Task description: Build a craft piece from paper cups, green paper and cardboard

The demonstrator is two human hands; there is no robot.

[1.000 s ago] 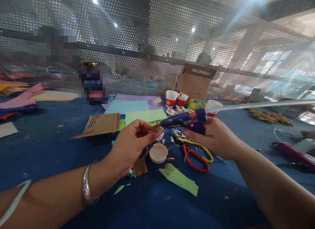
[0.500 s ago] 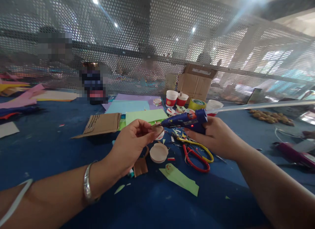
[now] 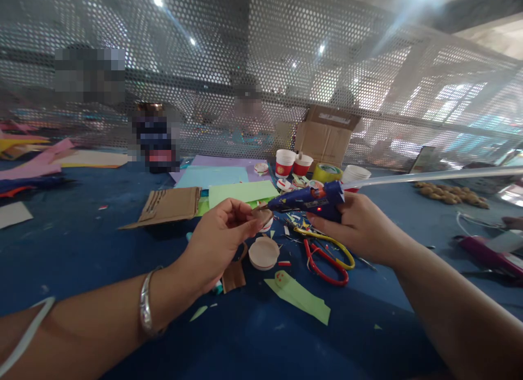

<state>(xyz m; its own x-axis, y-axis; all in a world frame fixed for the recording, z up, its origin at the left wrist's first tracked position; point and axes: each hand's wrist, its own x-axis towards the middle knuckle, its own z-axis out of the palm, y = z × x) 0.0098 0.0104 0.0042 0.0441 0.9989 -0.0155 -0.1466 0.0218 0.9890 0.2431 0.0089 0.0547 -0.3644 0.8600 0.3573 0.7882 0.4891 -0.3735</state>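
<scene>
Since the earlier frame we see almost no change: the blue plastic glue gun has only moved slightly toward the small brown cardboard piece. Our right hand is closed around the gun's handle, nozzle pointing at the piece, so the glue can land on it. Our left hand pinches this piece between thumb and fingertips, lifted above the blue table, probably to keep glue off the surface. Just below the gun lie red and yellow handled scissors and a round pale paper lid; behind the gun stand red and white paper cups.
</scene>
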